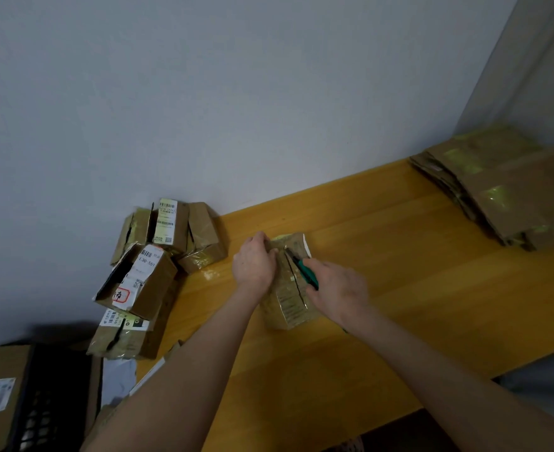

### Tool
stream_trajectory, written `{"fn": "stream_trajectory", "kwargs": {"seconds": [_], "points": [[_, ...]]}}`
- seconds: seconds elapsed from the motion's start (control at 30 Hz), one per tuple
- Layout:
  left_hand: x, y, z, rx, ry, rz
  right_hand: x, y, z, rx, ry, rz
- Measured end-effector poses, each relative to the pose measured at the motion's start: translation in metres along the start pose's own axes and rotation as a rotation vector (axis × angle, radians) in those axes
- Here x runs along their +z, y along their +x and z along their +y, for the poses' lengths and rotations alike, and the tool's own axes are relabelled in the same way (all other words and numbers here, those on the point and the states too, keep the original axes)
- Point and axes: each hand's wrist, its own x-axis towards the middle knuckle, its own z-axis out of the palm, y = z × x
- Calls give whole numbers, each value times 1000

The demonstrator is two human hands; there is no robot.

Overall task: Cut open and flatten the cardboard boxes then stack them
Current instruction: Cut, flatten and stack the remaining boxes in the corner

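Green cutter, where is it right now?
In the head view, the cutter is in the right hand near the middle of the table, its blade on the box that the left hand holds.

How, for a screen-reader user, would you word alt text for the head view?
The left hand steadies a taped box on a wooden table while the right hand slits it with a green knife. At left other boxes are piled; at right flattened boxes are stacked.
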Motion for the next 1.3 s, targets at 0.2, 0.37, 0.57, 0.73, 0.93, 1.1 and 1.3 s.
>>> {"fn": "stream_trajectory", "kwargs": {"seconds": [0.2,0.37,0.57,0.73,0.93,1.1,1.3], "points": [[1,0,0,-11,-43,41,-5,2,-7,5,-82,-127],[0,5,-6,-34,-34,47,-9,5,-18,3,-159,-159],[-1,14,-28,-191,-83,30,2,-17,-14,-1,-219,-282],[-8,26,-44,-299,-76,35,6,-18,2,-26,-94,-102],[-7,19,-55,-417,-110,-31,16,1,21,302,414,24],[-13,9,-59,-402,97,-133,27,23,30,533,949,-49],[-10,17,-35,141,310,-265,38,47,28,627,1119,-85]]}}
